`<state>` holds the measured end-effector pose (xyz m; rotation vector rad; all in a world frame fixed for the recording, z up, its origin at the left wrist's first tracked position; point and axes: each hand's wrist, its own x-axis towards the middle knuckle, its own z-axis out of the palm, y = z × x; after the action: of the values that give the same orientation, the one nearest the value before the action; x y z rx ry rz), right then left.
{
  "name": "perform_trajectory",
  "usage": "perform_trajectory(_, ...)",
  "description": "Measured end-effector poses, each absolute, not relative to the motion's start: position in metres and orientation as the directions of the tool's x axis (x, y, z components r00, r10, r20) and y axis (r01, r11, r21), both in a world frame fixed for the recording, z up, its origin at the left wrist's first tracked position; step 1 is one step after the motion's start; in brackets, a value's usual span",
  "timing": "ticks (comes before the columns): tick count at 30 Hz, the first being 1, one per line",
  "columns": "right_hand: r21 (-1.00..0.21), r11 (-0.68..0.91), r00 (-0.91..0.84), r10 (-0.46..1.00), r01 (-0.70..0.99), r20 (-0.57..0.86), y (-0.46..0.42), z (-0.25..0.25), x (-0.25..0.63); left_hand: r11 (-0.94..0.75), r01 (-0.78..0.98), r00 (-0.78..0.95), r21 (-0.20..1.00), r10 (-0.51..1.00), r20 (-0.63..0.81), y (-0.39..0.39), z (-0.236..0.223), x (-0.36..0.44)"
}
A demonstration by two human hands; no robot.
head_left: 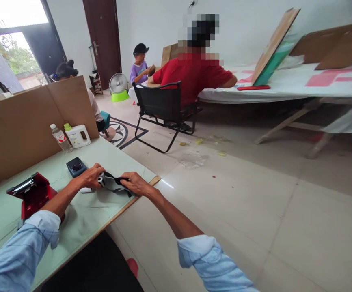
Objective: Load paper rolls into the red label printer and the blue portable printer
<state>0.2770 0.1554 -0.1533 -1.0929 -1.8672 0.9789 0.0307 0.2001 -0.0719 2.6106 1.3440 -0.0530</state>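
Observation:
My left hand [93, 177] is closed on a small white-and-grey device [101, 180] with round ends, just above the table top. From it a grey and black strap [113, 184] runs to my right hand [135, 183], whose fingers pinch the black band near the table's corner. Beneath my left hand lies a flat white item [88, 190], mostly covered. A dark blue boxy device [76, 167] with a black top sits just beyond that hand. Left of my forearm stands a red device [37, 194] with its hinged lid raised; the forearm covers part of it.
The glass-topped table [127, 158] has a wooden edge. A water bottle [60, 138] and a white jug [80, 137] stand by a cardboard screen [26, 125]. Beyond are a person in red [191, 77] on a black folding chair [160, 101], two other people, and a fan [118, 84].

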Motion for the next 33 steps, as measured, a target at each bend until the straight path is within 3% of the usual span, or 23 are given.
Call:
perform_trajectory(3,-0.866,0.334,-0.335,0.919,0.372,0.210,0.152,-0.155,0.282,-0.520,0.849,0.528,0.092,0.838,-0.133,0.183,-0.068,0.033)
perform_trajectory(8,-0.849,0.346,-0.328,0.919,0.399,0.220,0.147,-0.159,0.284,-0.350,0.936,0.351,-0.032,0.936,0.014,0.159,-0.070,0.038)
perform_trajectory(18,-0.826,0.414,-0.323,0.898,0.383,0.300,0.134,-0.157,0.288,-0.269,0.959,0.263,0.090,0.962,0.077,0.154,-0.088,0.042)
perform_trajectory(23,-0.845,0.400,-0.254,0.911,0.356,0.324,0.130,-0.164,0.290,-0.345,0.930,0.333,0.131,0.937,0.102,0.143,-0.077,0.039)
perform_trajectory(33,-0.749,0.565,-0.063,0.810,0.347,0.582,0.092,-0.148,0.273,-0.495,0.802,0.431,0.335,0.867,0.249,0.101,-0.032,0.019)
